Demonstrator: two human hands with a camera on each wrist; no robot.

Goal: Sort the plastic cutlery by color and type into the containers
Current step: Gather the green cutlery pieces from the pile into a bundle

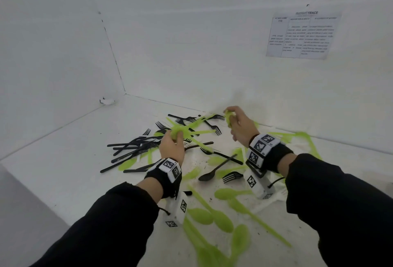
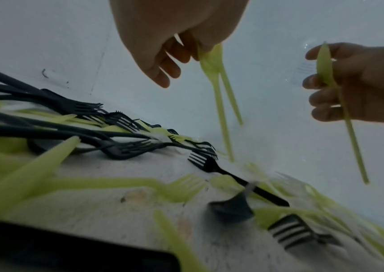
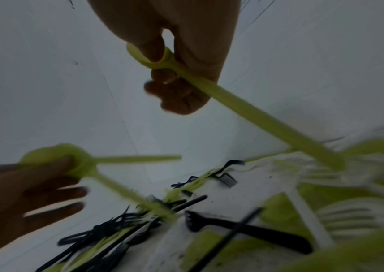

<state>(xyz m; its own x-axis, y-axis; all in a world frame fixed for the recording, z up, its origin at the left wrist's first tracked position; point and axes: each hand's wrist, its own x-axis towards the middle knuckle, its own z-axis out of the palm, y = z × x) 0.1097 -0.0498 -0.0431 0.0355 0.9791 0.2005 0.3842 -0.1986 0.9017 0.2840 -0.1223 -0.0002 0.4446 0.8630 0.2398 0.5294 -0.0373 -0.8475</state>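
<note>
Green spoons [image 1: 221,220] sprawl closest to the lens, loose across the white tabletop [image 1: 63,160], with black forks [image 1: 136,145] heaped further back on the left. Up above the pile, the left hand [image 1: 172,145] pinches two green spoons [image 2: 211,62] by their bowls, handles dangling, its other fingers loose. Over on the other side, the right hand [image 1: 240,126] curls thumb and fingers round the bowl of one green spoon [image 3: 209,88]. We're in the gathering stage, by the look of it: same colour, same type. No container shows in any view, so the next move calls for finding one and dropping these in together.
</note>
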